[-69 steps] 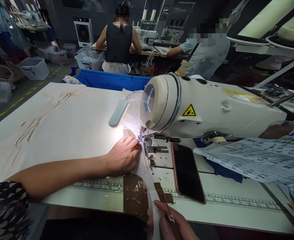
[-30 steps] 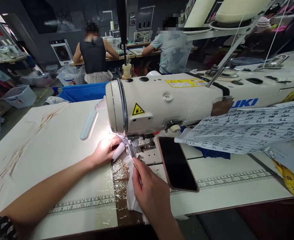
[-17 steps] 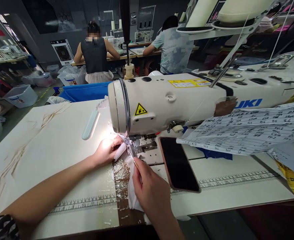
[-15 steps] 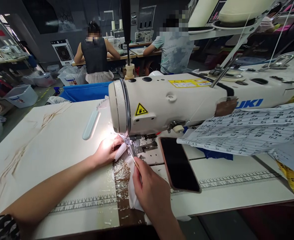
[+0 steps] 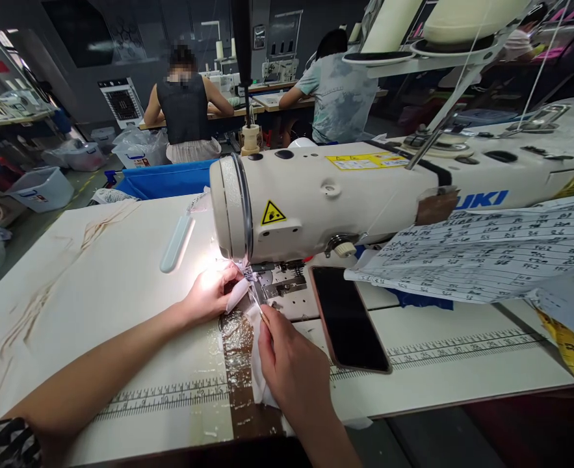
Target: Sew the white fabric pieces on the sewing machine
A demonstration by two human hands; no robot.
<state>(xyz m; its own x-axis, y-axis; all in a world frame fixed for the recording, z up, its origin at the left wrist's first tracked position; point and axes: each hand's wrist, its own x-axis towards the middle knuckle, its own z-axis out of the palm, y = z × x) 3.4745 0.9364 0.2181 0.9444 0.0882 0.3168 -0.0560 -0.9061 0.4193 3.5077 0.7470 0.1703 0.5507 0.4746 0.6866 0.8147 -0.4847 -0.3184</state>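
Note:
A white sewing machine [image 5: 311, 195] stretches across the table, its lamp lighting the needle area. Just left of the presser foot, my left hand [image 5: 211, 290] is closed on a pale piece of fabric [image 5: 238, 297]. My right hand [image 5: 294, 364] grips slim metal tweezers [image 5: 256, 300], their tips pointing up at the presser foot. Part of the pale fabric hangs down beside my right hand toward the table's front edge. The tweezers' tips are too small to tell whether they pinch the fabric.
Right of my hands lies a phone [image 5: 350, 318]. Handwritten paper sheets [image 5: 482, 253] and a yellow tape measure [image 5: 567, 344] are farther right. A pale blue-handled tool [image 5: 177, 244] rests at the left. Two people sit at machines behind a blue cloth bin [image 5: 169, 179].
The view has shifted very slightly. Both hands stay at the presser foot with almost no visible movement.

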